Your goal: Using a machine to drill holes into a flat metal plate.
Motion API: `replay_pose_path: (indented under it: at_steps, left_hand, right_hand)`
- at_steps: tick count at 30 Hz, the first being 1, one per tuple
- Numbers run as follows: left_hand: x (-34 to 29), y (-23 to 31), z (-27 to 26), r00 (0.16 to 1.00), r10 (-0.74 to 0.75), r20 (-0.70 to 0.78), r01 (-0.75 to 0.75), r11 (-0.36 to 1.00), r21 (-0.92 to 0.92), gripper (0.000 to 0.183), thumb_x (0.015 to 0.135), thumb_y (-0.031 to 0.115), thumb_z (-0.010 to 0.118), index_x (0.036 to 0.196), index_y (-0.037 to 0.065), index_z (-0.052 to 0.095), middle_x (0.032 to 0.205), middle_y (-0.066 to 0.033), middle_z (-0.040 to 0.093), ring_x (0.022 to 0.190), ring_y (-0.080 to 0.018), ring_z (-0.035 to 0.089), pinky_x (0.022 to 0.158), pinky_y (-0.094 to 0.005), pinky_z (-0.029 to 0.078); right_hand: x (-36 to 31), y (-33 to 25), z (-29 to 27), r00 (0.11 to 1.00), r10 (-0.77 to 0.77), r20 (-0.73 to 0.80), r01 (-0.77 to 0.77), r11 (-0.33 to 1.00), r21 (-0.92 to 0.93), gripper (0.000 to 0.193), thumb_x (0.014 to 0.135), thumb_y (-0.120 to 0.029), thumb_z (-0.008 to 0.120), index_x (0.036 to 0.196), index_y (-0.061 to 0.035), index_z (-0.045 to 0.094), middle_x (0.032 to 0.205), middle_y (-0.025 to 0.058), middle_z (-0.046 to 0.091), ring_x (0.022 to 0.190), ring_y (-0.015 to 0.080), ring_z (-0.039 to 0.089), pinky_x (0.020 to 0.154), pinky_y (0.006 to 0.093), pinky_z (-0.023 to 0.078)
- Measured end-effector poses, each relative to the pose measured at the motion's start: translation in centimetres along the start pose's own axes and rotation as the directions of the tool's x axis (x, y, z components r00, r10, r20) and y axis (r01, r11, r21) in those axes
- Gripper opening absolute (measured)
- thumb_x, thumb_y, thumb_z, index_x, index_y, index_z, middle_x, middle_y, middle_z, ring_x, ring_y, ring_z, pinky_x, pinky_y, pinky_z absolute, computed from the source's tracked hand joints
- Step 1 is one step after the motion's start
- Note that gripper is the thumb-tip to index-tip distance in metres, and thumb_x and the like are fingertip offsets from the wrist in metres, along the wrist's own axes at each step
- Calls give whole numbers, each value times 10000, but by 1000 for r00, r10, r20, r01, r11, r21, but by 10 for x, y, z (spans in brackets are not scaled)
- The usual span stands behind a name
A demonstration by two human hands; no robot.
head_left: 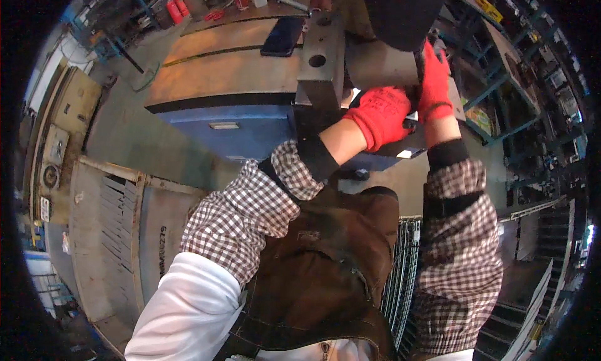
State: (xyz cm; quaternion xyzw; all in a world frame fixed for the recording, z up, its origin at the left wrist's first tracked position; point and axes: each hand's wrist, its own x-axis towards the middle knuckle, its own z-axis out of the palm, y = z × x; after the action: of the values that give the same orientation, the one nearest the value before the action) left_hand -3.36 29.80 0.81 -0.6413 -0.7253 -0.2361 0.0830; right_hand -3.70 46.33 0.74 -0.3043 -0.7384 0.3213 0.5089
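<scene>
My left hand (pixel 383 115), in a red knit glove with dark coated fingers, is curled against the underside of a smooth grey metal piece (pixel 380 65). Whatever its fingers close on is hidden behind the hand. At the right end of that piece, my right hand (pixel 436 79), gloved alike, has its fingers bent round the edge. Just left of the grey piece stands a thick steel block (pixel 320 70) with round holes in its top. A large dark rounded shape (pixel 407 13) hangs over the grey piece and covers its upper part.
A wooden-topped bench (pixel 225 70) with blue drawers (pixel 231 126) extends left, with a dark phone (pixel 283 36) on it. Red bottles (pixel 177 9) stand beyond. Metal cabinets (pixel 106 229) are at lower left, a wire rack (pixel 407 261) by my right arm, and loaded shelves (pixel 544 104) at right.
</scene>
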Motion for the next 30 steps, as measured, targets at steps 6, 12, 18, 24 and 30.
replay_pose_path:
  at_steps: [6,12,18,24,30]
  left_hand:
    - [-9,-9,3,999,14,-29,-15,999,-41,517,767,406,752,1204,146,657,1046,-165,617,1065,-356,611,932,-456,506]
    - [-8,-16,17,988,86,-131,-92,995,-47,500,803,397,744,1220,148,625,1121,-172,618,1031,-372,645,829,-496,535]
    - [-4,-2,8,999,3,-41,-4,999,-39,462,799,387,738,1199,166,664,1119,-181,621,1039,-376,643,847,-497,536]
    - [-2,-2,8,999,-18,-32,12,984,-179,370,804,371,718,1130,197,715,1184,-143,634,1107,-354,621,911,-481,528]
    - [-4,-2,7,1000,-7,-24,4,991,-131,365,795,366,713,1098,163,728,1169,-143,637,1102,-346,623,894,-486,530]
  right_hand:
    - [3,-73,-84,884,-420,-207,464,845,265,440,1043,-206,525,1480,-158,529,1493,187,474,1255,300,571,1100,380,415]
    - [-18,-146,-121,789,-614,-39,569,704,424,439,1041,-203,528,1477,-147,525,1476,185,485,1245,298,578,1093,380,424]
    - [-34,-156,-106,722,-682,121,588,696,413,439,1040,-199,531,1474,-137,520,1460,182,496,1235,295,584,1086,379,432]
    - [-33,-164,-99,693,-702,164,606,690,395,439,1039,-195,534,1471,-126,516,1444,180,507,1225,292,591,1079,378,441]
    - [-30,-168,-94,681,-713,168,617,682,392,439,1037,-191,537,1468,-115,512,1427,177,518,1215,290,598,1072,377,450]
